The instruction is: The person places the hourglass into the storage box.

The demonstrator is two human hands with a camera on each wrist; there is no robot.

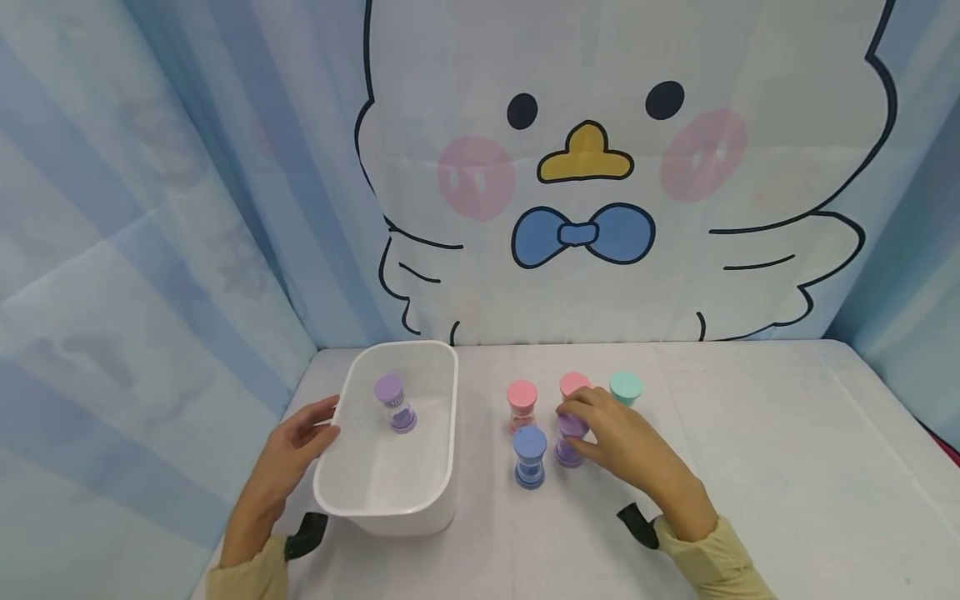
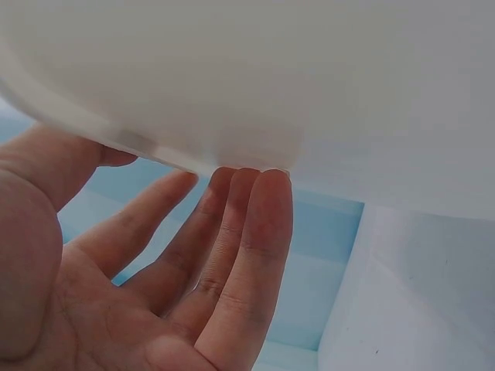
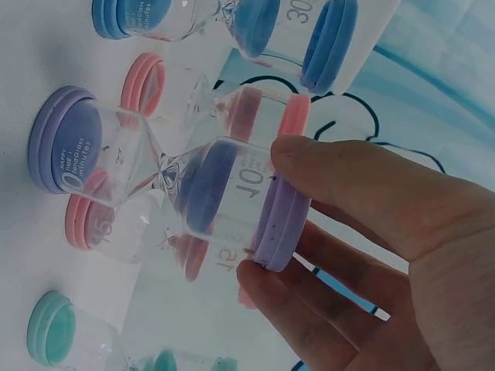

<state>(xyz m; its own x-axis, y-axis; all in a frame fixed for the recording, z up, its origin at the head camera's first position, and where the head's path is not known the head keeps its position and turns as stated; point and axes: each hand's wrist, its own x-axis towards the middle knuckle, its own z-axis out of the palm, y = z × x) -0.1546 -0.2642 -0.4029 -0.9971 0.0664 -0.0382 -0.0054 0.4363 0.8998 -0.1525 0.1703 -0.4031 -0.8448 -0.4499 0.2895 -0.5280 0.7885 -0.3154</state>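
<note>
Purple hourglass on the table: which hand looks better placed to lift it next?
Probably the right hand: it pinches the purple hourglass by its top, while the left hand touches the white bin, on the side away from that hourglass.

Six hourglasses (image 1: 529, 454) are showing: two purple ones (image 1: 402, 417), two pink ones (image 1: 522, 396), one blue one (image 1: 529, 442) and one green one (image 1: 625, 387). One left hand (image 1: 292, 446) and one right hand (image 1: 618, 429) are appearing; the right is partly covering the rear hourglasses, so the six are only as certain as that view is allowing. One white bin (image 1: 392, 523) is holding one hourglass; five are showing outside. Two sleeves (image 1: 251, 579) and two dark straps (image 1: 306, 536) are showing. One printed character (image 1: 585, 308) is displaying two eyes (image 1: 522, 111), two cheeks (image 1: 476, 179), one beak (image 1: 585, 162) and one bow tie (image 1: 622, 233).
</note>
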